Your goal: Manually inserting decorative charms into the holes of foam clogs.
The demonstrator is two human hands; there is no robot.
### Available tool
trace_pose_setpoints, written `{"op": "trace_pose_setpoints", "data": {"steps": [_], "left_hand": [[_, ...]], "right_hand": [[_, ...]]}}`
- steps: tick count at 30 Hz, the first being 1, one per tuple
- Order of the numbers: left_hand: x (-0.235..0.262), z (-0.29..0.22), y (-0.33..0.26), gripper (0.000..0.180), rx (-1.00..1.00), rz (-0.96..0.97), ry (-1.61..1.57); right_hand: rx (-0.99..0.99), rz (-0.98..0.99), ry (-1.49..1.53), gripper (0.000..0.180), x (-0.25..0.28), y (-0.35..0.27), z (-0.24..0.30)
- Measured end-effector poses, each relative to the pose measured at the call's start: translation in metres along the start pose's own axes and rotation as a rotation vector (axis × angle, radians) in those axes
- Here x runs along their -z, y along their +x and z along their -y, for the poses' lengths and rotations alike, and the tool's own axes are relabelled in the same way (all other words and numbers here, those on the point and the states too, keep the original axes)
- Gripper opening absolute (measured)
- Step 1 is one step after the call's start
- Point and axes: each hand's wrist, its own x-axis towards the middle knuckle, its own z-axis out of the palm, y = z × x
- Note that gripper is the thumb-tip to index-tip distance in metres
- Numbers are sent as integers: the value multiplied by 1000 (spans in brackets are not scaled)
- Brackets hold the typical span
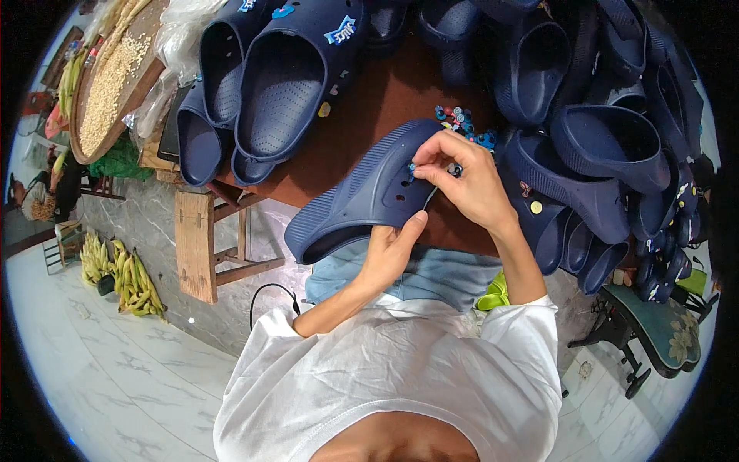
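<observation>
Left hand (pixel 391 250) grips the navy clog (pixel 362 196) from below at picture centre, over a brown tabletop (pixel 369 108). Right hand (pixel 462 173) pinches a small charm (pixel 412 168) against its upper (holes showing). Marble floor (pixel 115 377) at seven o'clock; bananas (pixel 127 277) at nine.

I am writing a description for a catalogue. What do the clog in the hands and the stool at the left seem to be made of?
The clog, held by the left hand and right hand: probably moulded foam or soft rubber, matte navy, with ribbed sole and punched holes. The stool: unpainted wood, pale and rough, with grain showing on its flat boards.
</observation>
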Motion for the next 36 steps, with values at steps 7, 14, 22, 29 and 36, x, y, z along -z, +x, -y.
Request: {"op": "trace_pose_setpoints", "data": {"steps": [7,14,22,29,36], "left_hand": [[2,2,-2,37,-21,-58,-42],[0,5,-3,37,-38,-155,-104],[4,-1,-6,34,8,-147,-47],[14,2,-6,30,51,-187,52],[16,-1,1,36,-25,-229,-39]], "right_hand": [[83,23,-107,30,10,5,6],[45,49,-205,46,15,9,0],[7,113,-238,55,21,15,-11],[26,149,-271,58,14,16,-11],[65,24,-260,57,-4,6,-10]]}}
